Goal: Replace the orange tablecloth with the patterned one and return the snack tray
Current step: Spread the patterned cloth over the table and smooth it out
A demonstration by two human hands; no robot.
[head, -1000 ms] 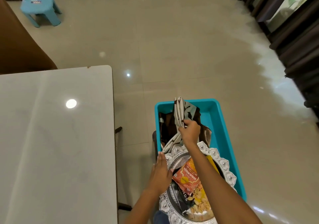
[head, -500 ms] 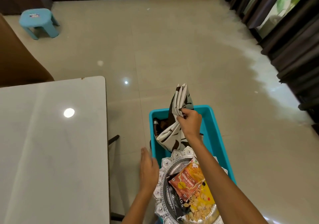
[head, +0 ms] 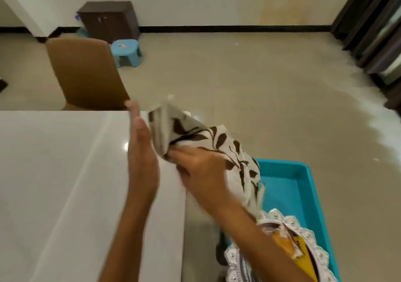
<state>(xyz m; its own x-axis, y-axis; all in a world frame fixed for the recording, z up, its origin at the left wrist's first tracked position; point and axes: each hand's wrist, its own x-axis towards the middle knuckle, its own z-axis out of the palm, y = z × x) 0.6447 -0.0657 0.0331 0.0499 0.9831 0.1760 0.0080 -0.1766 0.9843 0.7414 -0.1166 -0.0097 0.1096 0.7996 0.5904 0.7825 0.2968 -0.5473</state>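
- The right hand (head: pixel 201 169) grips a bunched fold of the patterned tablecloth (head: pixel 208 142), fingers curled round it; the left hand (head: pixel 141 153) stands flat and straight-fingered just beside the cloth's folded end at its 9 o'clock, holding nothing.
- The cloth hangs over the table (head: pixel 65 184) edge, near the frame's centre, its tail trailing toward 5 o'clock into the teal bin (head: pixel 303 186).
- Risk: that trailing tail reaches down next to the snack tray (head: pixel 308 236), which rests on the bin's near end; I judge a quick pull could snag the scalloped rim and tip the packets out.
- Risk: one-handed, the bundle may unfold unevenly and slide off the glossy tabletop to the floor.
- The cloth looks cream with dark brown leaf sprigs, folded in several layers, soft and limp; motion blur softens its edges.
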